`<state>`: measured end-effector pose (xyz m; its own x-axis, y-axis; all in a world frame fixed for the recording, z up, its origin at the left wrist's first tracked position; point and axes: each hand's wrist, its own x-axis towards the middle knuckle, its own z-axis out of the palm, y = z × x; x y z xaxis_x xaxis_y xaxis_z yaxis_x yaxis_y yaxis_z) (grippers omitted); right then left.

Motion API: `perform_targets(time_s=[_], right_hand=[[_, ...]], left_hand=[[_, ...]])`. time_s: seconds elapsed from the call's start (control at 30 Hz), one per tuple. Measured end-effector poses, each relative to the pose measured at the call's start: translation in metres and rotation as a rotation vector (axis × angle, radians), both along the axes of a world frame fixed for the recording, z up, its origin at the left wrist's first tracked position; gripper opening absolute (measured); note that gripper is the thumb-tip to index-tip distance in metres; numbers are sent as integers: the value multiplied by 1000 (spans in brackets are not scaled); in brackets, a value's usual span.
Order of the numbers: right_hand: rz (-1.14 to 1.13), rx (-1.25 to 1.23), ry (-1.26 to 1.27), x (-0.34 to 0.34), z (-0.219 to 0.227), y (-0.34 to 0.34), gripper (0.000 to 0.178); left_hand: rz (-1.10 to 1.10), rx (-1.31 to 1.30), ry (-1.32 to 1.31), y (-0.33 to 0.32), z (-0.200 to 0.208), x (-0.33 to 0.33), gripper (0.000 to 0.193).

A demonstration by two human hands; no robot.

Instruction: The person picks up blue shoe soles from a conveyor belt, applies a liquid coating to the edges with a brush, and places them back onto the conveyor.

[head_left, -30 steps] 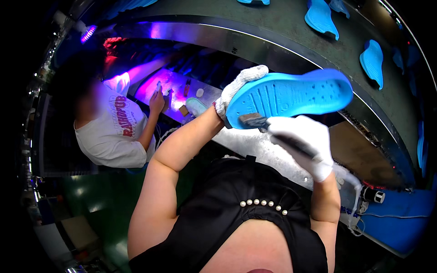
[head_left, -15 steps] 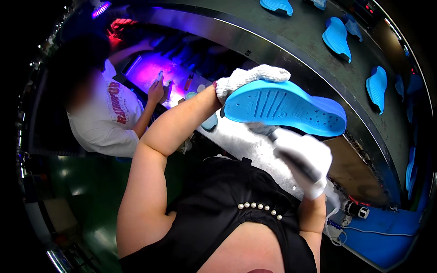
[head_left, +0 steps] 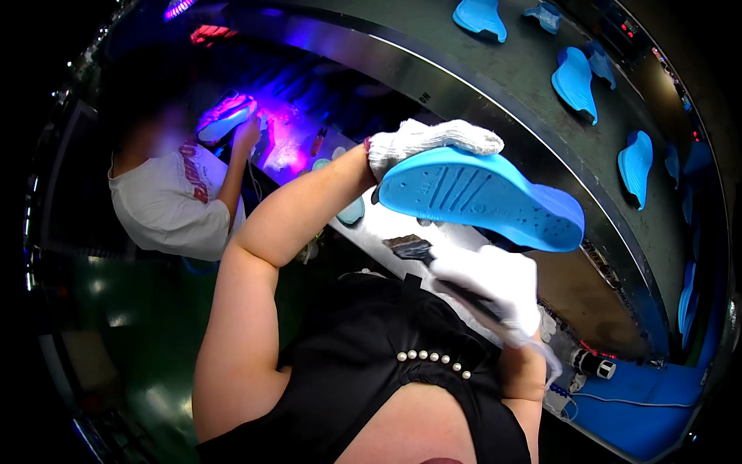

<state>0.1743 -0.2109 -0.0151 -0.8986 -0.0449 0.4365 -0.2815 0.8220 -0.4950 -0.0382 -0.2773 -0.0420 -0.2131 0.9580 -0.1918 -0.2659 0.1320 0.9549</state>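
Observation:
My left hand [head_left: 433,145], in a white knit glove, grips a bright blue shoe sole [head_left: 471,193] by its upper edge. The sole is held tilted in the air, its grooved and pitted face toward me. Below it, my white-gloved right hand [head_left: 498,278] is closed around the dark handle of a brush [head_left: 410,247]. The bristles point left and are apart from the sole. Motion blurs the right hand somewhat.
A curved dark conveyor [head_left: 525,85] at the back carries several blue soles [head_left: 574,85]. Beneath my hands lies a bright white worktop [head_left: 371,236]. At left, a co-worker in a white shirt [head_left: 166,197] holds a shoe-shaped piece [head_left: 224,124] under purple light. A cable [head_left: 634,400] crosses a blue surface.
The brush and right hand have moved down and left, away from the sole. The sole tilts more. Soles on the conveyor have shifted, and the co-worker has a shoe-shaped piece raised.

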Motion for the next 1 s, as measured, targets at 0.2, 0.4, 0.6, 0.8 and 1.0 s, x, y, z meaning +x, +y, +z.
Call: perform_targets(time_s=[0.2, 0.4, 0.6, 0.8, 1.0], right_hand=[[-121, 196, 65, 8, -8, 7, 22], [-206, 34, 170, 5, -9, 14, 27], [-158, 198, 189, 1, 0, 6, 31], [-149, 348, 238, -2, -9, 6, 34], [-41, 163, 166, -12, -5, 5, 25]], left_hand=[[20, -3, 39, -12, 11, -5, 52], [80, -274, -144, -23, 29, -10, 42], [87, -46, -50, -36, 14, -23, 50], [185, 62, -97, -53, 2, -34, 61], [131, 402, -325, -53, -18, -72, 74]])
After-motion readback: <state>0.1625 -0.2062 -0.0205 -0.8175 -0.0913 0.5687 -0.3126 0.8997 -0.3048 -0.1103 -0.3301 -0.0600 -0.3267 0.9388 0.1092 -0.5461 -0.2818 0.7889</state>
